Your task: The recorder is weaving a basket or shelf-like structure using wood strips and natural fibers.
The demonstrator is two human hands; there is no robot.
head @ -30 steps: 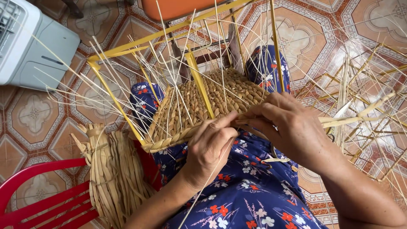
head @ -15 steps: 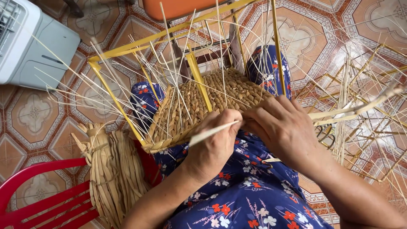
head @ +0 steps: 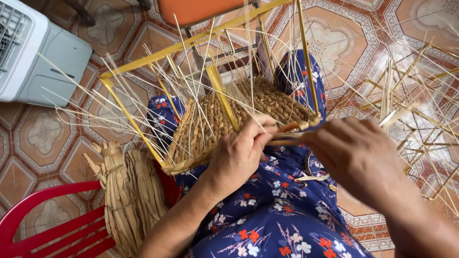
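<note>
Both hands (head: 239,153) (head: 358,160) shifted right, strand (head: 287,138) pulled taut

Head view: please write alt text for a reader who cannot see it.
Two hands, left hand and right hand, weave a straw strand into a half-made basket on a yellow frame, resting on a floral-clothed lap.

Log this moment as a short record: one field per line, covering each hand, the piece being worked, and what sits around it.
left hand: pressed on the basket's edge, pinching a strand
right hand: pulling a flat strand sideways
woven basket: on the lap, in a yellow frame
thin stakes: sticking out all around
bundle of dried fibre: on a red chair
grey-white appliance: on the patterned tile floor
</note>
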